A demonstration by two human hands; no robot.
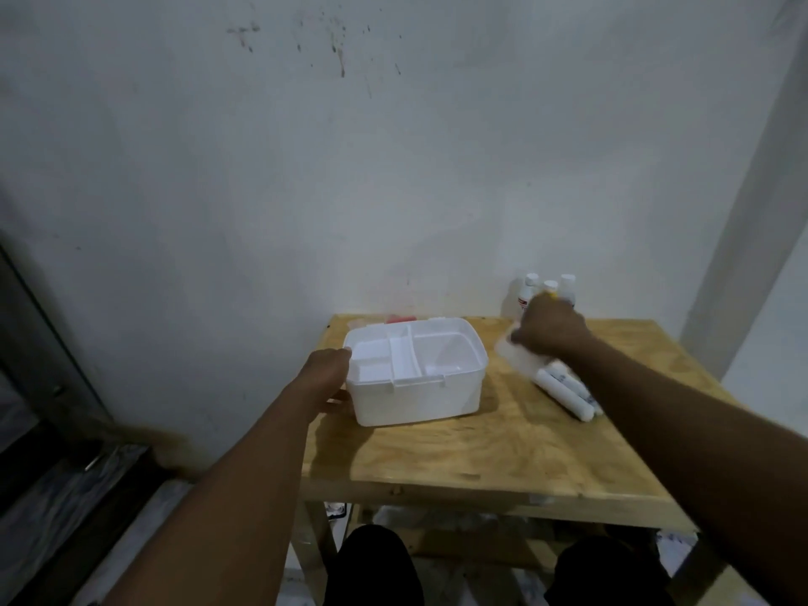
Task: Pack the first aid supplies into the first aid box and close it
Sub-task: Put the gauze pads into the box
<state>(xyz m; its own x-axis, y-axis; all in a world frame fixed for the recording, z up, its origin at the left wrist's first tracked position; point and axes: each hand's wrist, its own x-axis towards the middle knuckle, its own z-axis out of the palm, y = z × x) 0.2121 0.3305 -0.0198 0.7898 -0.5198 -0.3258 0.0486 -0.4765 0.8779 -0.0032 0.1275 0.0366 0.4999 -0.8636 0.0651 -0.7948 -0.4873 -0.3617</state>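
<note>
A white plastic first aid box (419, 398) stands open on the wooden table (459, 452), with a divided tray showing inside. My left hand (330, 378) grips the box's left side. My right hand (551, 328) rests over a white packet (513, 356) to the right of the box, fingers curled on it. Several white rolls (568, 393) lie just in front of that hand. Three small white bottles (548, 288) stand by the wall behind my right hand, partly hidden by it.
A red piece (400, 318) peeks out behind the box against the white wall. The table's front edge runs across below the box, my knees showing under it. A dark frame and ledge sit at the far left.
</note>
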